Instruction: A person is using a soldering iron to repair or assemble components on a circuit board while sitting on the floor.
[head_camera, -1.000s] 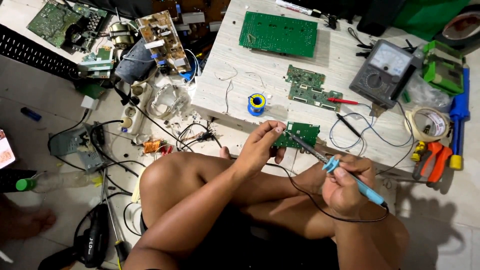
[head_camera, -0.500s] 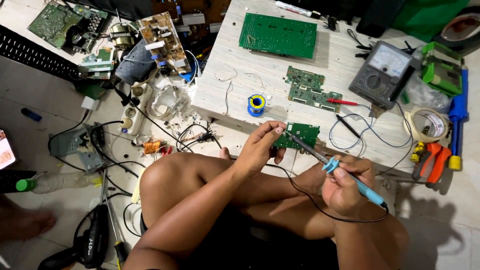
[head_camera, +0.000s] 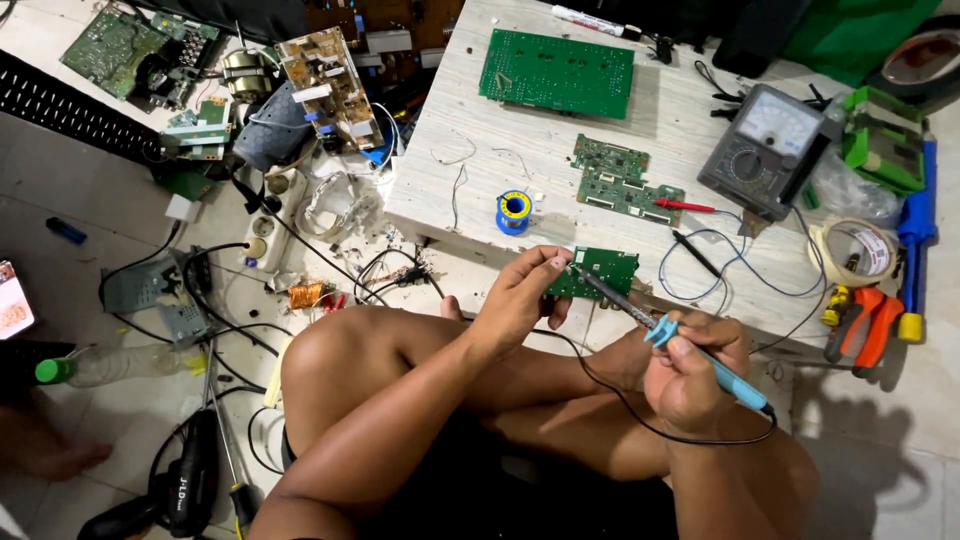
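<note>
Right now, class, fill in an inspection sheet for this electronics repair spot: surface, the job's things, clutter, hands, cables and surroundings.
Surface: low pale wooden table, person seated cross-legged at its near edge.
Job's things: small green circuit board at the table edge; blue-handled soldering iron, tip on that board.
Clutter: large green board, two joined boards, solder spool, analog multimeter, tape roll, orange pliers.
Hands: left hand steadies the small board; right hand grips the iron.
Cables: iron's black cord loops over the legs; meter leads trail on the table.
Surroundings: tiled floor strewn with boards, wires, power strip.
</note>
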